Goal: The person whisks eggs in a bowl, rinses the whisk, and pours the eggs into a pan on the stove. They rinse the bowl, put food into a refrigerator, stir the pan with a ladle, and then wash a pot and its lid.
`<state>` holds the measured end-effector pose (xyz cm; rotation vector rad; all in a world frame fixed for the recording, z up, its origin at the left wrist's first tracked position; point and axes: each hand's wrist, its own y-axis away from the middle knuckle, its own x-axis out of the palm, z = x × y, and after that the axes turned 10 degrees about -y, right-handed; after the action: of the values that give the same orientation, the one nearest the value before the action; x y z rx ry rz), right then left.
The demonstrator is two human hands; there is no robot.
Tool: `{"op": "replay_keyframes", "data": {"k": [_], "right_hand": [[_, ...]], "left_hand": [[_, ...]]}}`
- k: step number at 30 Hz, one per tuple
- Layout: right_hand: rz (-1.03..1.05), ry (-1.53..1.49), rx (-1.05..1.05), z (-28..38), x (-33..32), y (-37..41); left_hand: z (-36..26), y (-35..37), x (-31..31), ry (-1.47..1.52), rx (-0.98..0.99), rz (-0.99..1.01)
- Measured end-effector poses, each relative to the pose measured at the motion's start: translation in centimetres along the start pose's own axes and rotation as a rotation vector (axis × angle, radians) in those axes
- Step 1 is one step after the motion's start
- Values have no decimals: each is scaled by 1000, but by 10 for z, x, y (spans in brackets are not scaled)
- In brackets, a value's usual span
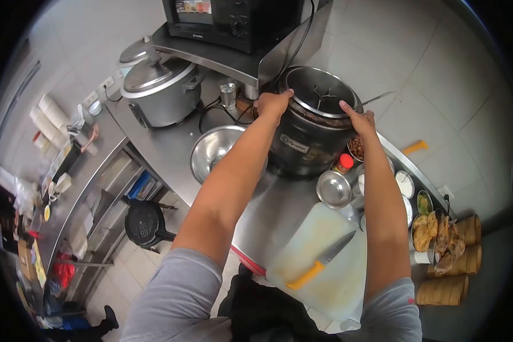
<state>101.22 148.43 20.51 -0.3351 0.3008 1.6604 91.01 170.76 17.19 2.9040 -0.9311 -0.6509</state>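
Observation:
A black round soup warmer (305, 151) stands on the steel counter, with a metal inner pot (310, 80) in its top. My left hand (275, 104) is closed on the left side of the pot's rim, thumb on top. On the right side of the same rim, my right hand (359, 118) grips with its thumb over the edge. Inside the pot a bent wire piece shows, and a thin metal handle (379, 99) sticks out to the right. The fingers under the rim are partly hidden.
Left of the warmer are a steel bowl (216, 149) and a large rice cooker (162, 94). A cutting board (293, 242) with an orange-handled knife (306, 275) lies in front. To the right are small bowls, fried food (424, 232) and bamboo steamers (442, 290). A microwave (233, 25) sits above.

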Motion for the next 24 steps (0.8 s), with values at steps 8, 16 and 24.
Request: {"op": "replay_keyframes", "data": {"k": [8,16,24], "right_hand": [[-139,-531,83,-14,20,-18],[-276,-675,40,-12,7,-6],[-293,-747,74,-29,-14,1]], "left_hand": [[-16,12,-6,98,29,-16],[-21,-5,7,177,137,134],[-42,13,15,234,215,142]]}}
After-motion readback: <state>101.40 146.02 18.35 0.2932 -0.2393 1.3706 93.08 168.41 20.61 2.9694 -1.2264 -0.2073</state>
